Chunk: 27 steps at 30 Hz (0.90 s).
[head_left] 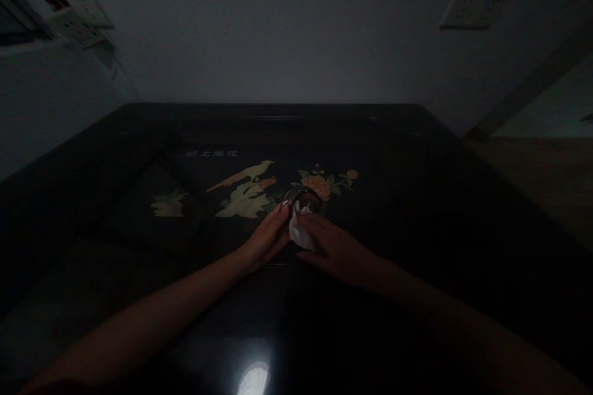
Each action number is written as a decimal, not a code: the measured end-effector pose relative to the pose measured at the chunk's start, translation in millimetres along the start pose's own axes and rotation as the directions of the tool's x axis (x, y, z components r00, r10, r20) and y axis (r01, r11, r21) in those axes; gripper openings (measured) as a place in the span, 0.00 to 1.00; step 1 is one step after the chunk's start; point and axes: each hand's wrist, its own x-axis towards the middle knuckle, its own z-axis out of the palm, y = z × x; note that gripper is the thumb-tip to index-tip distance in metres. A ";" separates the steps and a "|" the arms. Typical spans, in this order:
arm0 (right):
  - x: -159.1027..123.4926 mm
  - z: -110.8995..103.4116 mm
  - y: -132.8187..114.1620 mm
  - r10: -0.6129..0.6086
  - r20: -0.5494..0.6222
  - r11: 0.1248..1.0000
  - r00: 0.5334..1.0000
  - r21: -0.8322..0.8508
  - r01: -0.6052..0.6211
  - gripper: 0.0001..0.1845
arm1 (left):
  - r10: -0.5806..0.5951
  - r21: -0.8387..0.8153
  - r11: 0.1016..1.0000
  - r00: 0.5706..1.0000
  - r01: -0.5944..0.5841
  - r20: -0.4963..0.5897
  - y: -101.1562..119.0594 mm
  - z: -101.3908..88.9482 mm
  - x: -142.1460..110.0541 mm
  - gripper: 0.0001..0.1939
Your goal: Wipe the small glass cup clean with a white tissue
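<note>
On the glossy table, the left hand, partly curled, gripped the bowl by its side while the right hand, loosely bent, held a tissue against it, so pressing hard might have sent it sliding.

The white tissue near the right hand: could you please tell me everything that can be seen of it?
The white tissue is crumpled and folded, and looks like thin, soft paper or cloth. It sits at the near side of a round, glassy vessel, bunched against it, with a loose end hanging towards the person. The fingers of the right hand lie against its right side; the picture is too dark to show how firmly they hold it.
</note>
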 end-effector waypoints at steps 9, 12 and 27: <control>5.9 -23.9 19.0 -0.214 0.071 0.819 0.974 -0.531 0.219 0.21 | -0.012 -0.111 0.994 0.995 0.023 0.098 -6.0 -10.9 9.0 0.21; 5.5 -23.3 19.5 -0.237 0.063 0.804 0.969 -0.547 0.232 0.20 | -0.025 -0.115 0.993 0.995 0.036 0.101 -5.4 -10.8 8.8 0.21; 4.8 -6.5 -2.8 0.030 -0.098 0.952 0.995 0.305 0.001 0.21 | 0.003 0.016 1.000 0.999 -0.003 0.054 -2.3 -4.7 1.5 0.21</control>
